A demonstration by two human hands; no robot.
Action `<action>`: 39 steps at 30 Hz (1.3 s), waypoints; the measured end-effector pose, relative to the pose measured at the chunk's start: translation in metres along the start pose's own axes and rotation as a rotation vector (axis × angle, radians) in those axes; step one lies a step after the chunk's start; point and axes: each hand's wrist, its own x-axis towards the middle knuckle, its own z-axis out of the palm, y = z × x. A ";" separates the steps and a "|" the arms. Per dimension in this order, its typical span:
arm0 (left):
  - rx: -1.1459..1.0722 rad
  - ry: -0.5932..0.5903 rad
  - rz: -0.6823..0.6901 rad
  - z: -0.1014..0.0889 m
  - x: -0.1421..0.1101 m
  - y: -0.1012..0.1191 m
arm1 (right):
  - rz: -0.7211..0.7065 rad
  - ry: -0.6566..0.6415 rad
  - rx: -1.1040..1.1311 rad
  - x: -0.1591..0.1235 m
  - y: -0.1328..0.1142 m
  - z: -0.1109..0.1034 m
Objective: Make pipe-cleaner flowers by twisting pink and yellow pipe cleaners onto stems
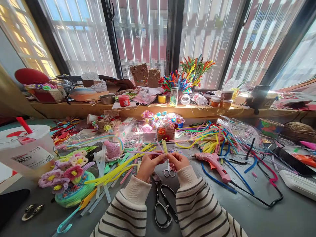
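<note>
My left hand (pixel 151 163) and my right hand (pixel 178 162) meet at the fingertips, both closed in a pinch. Short yellow pipe cleaners (pixel 164 145) stick up from between them. A purple pipe cleaner (pixel 144 152) runs leftward from the same pinch, passing over the left hand. How the pieces are joined is hidden by my fingers. Small scissors (pixel 169 172) lie just beneath the hands. Large black-handled shears (pixel 163 215) rest on the table between my forearms. To the right of my right hand is a pink hot glue gun (pixel 217 164) with a black cord.
Yellow pipe cleaners (pixel 116 169), glue sticks (pixel 101 174) and a flower-topped green piece (pixel 74 189) lie left, beside a drink cup (pixel 29 154). A colourful pipe-cleaner pile (pixel 209 141) spreads behind the glue gun. Jars and a glass bottle (pixel 173 96) line the window ledge.
</note>
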 end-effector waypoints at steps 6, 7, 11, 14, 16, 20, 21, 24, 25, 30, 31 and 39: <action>-0.035 0.007 -0.025 0.001 0.000 -0.001 | -0.070 0.005 -0.058 0.000 0.000 -0.001; -0.050 0.003 -0.028 0.002 0.000 -0.001 | -0.076 0.000 -0.050 -0.001 0.000 -0.001; -0.091 -0.011 -0.024 0.001 0.000 0.000 | -0.042 -0.004 0.002 -0.001 0.001 -0.001; -0.093 0.009 -0.010 0.001 0.000 0.001 | -0.014 0.021 0.009 -0.002 0.000 -0.001; -0.084 0.006 -0.005 0.000 0.000 0.001 | -0.034 0.044 -0.017 -0.003 -0.002 -0.001; -0.038 -0.036 -0.010 0.001 0.000 0.000 | -0.167 0.106 -0.045 -0.004 -0.006 -0.001; -0.022 -0.058 -0.012 0.002 0.000 0.000 | -0.194 0.109 -0.044 -0.004 -0.006 -0.001; 0.018 -0.114 -0.010 0.003 -0.001 0.000 | -0.219 0.089 -0.040 -0.005 -0.007 -0.001; 0.024 -0.119 -0.011 0.004 -0.001 0.000 | -0.213 0.078 -0.041 -0.005 -0.007 -0.001; 0.013 -0.127 -0.029 0.004 0.000 0.000 | -0.173 0.041 0.002 -0.005 -0.006 -0.002; 0.011 -0.127 -0.029 0.004 0.000 -0.001 | -0.174 0.042 0.010 -0.005 -0.006 -0.002; -0.036 -0.136 -0.042 0.003 0.000 -0.004 | -0.206 0.080 0.002 -0.003 -0.004 -0.002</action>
